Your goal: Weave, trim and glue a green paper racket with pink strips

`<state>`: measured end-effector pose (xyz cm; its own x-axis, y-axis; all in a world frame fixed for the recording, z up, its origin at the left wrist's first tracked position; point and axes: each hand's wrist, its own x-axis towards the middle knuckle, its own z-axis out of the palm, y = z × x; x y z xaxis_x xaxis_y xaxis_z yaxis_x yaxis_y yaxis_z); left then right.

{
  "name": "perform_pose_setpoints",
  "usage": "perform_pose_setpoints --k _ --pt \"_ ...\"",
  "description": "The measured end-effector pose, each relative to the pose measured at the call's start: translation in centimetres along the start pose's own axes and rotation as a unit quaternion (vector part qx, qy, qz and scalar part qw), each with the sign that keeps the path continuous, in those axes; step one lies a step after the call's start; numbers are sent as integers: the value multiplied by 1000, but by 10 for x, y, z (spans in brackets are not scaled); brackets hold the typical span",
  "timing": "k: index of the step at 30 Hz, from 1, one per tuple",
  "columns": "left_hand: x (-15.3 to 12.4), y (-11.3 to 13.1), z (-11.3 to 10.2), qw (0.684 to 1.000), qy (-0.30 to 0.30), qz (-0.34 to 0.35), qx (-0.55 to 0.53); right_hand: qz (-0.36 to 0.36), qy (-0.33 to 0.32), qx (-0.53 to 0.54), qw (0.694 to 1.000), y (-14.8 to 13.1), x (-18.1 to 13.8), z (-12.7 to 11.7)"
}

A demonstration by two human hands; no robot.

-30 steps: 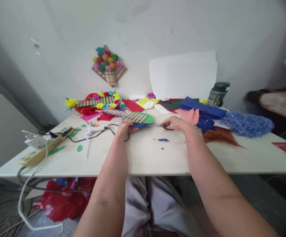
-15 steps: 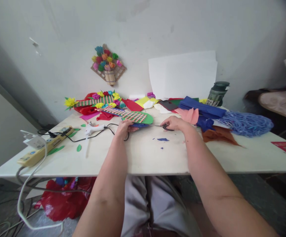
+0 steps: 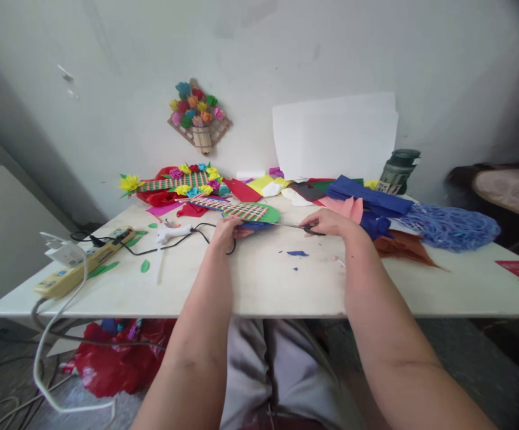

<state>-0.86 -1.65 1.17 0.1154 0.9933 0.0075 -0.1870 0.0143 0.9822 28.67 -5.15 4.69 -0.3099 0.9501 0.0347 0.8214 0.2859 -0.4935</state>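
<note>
My left hand [image 3: 231, 232] is closed on the near edge of a flat, shoe-sole-shaped piece [image 3: 254, 211], green at its rounded end and crossed by a lattice of thin striped sticks. Dark blue material [image 3: 259, 226] shows under its near edge. In my right hand [image 3: 326, 222] is a pair of scissors [image 3: 295, 226] with dark handles; the blades point left and their tips reach the blue material. Whether the blades are parted is too small to tell. Small blue scraps [image 3: 297, 253] lie on the table in front of the scissors.
A white glue gun [image 3: 169, 233] with a black cord and a power strip [image 3: 84, 263] lie to the left. Behind are a flower-trimmed lattice piece [image 3: 174, 184] and coloured sheets [image 3: 245, 190]. Blue stringy material [image 3: 456, 227] and a green bottle [image 3: 398, 171] stand at right.
My right hand and the scissors have shifted slightly to the right, away from my left hand. My left hand keeps its hold on the sole-shaped piece.
</note>
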Motion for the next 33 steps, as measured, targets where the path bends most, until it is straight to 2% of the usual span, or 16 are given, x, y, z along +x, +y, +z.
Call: perform_pose_setpoints --k 7,11,19,24,33 --pt "1 -1 -1 1000 1 1 -3 -16 -11 64 998 -16 -7 -3" --pt "1 -1 -1 1000 -2 3 2 -23 -29 46 998 -28 -6 0" --pt "-1 1 1 1000 6 -8 -1 -14 -26 42 999 -24 5 11" --pt "0 1 2 1000 7 -9 0 -2 -15 23 1000 -28 5 12" --pt "2 -3 2 1000 -26 10 11 24 23 -81 996 -32 11 18"
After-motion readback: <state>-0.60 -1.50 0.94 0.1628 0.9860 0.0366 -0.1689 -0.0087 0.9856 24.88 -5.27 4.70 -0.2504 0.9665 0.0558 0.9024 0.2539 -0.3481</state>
